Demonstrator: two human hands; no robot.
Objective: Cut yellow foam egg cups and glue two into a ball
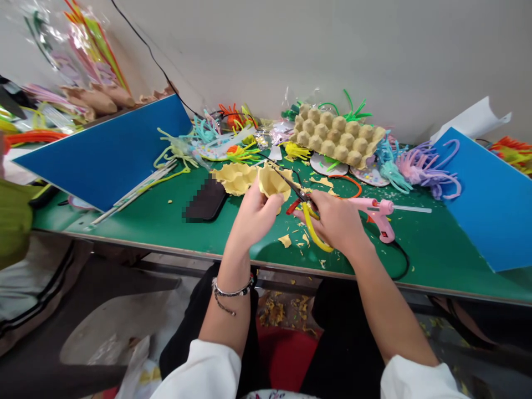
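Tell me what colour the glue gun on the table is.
Pink glue gun, seen in the head view, right of the right hand.

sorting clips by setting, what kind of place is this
Likely a craft workshop bench: a green table strewn with pipe cleaners, egg carton and a pink glue gun, while the right hand cuts yellow carton with scissors.

A craft workshop: a green worktable [166, 221] strewn with pipe cleaners [424, 166], egg carton [336, 136], glue gun [380, 213], paper scraps [285, 240].
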